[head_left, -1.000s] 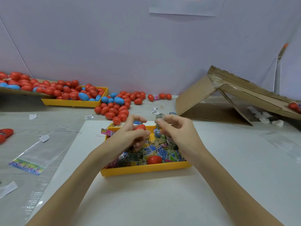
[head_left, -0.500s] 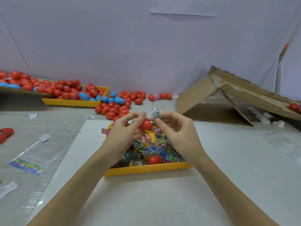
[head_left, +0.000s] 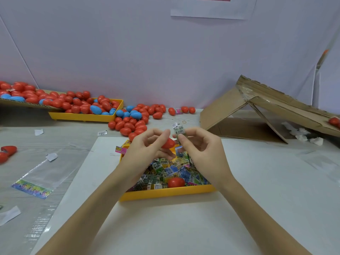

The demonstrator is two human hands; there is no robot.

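- The left hand [head_left: 145, 153] pinches a red egg [head_left: 168, 143] between thumb and curled fingers, its narrow end pointing toward the other hand. I cannot tell from here whether it is a whole egg or an open half.
- The right hand [head_left: 204, 153] pinches a small printed packet [head_left: 179, 130] between thumb and forefinger. The packet stands up just above that pinch and sits just beside the egg, almost touching it.
- Both grips hang over the far end of a yellow tray [head_left: 165, 193]. Below them lie many loose packets [head_left: 171, 168], and a second red piece [head_left: 176, 182] rests at the near rim, under the right wrist.
- Step in hand, as I judge it: bringing packet and egg together so the packet goes inside the shell.
- The next move likely calls for turning the egg's opening toward the right fingertips, then pushing the packet in, folded or edge first. The left pinch must stay firm so the smooth shell does not slip.
- Beyond both grips, a heap of eggs [head_left: 132, 124] lies on the table, probably the finished ones.
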